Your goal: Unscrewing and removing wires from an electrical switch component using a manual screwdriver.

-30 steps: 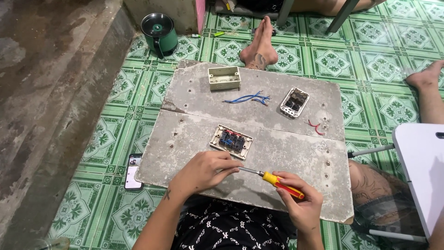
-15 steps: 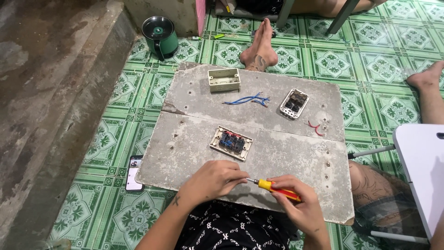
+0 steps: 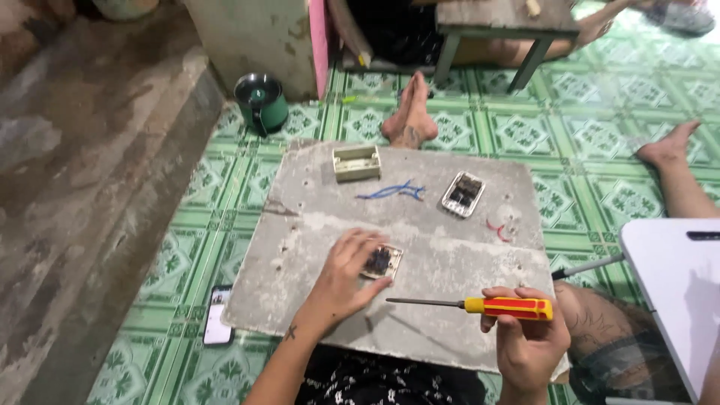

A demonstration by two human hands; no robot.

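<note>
While the left hand (image 3: 346, 276) lies flat over the switch module (image 3: 381, 262) at the slab (image 3: 315, 217)'s near centre, the right hand (image 3: 527, 339) grips the screwdriver (image 3: 480, 304), tip just beside it. Pin module firmly; seat tip squarely before turning.
</note>
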